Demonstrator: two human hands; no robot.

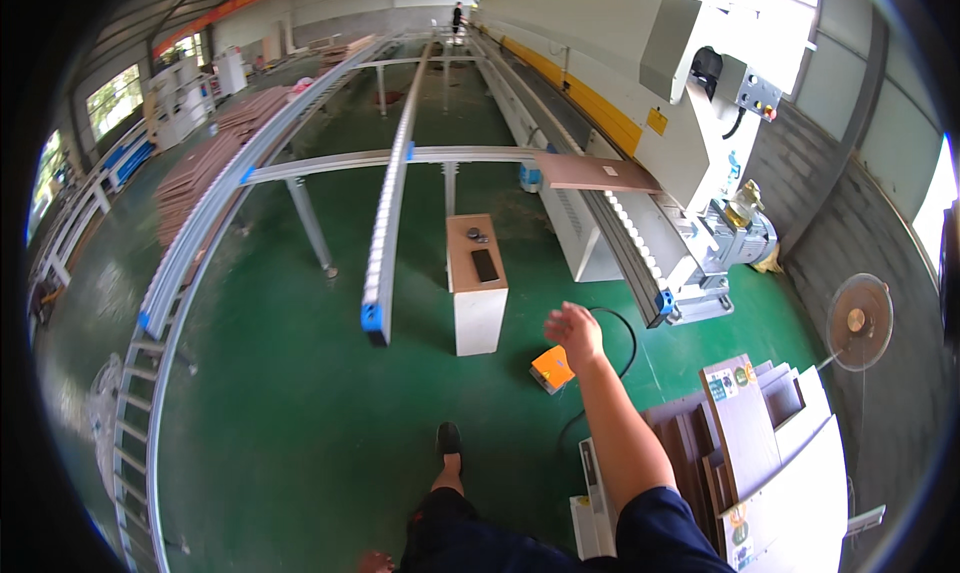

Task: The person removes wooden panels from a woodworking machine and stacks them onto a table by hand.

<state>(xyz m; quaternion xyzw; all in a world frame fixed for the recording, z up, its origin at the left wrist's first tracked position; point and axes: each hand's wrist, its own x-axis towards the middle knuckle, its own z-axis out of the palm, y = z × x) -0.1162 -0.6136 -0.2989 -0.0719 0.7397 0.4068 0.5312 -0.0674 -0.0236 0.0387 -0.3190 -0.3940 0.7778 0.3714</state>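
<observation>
Above the orange box (551, 369) — right hand (573, 330), empty.

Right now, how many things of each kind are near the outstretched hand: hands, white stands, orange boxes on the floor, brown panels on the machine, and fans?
Hands: 1, the right hand, open and holding nothing
White stand: 1
Orange box on the floor: 1
Brown panel on the machine's conveyor: 1
Fan: 1
Total: 5
</observation>
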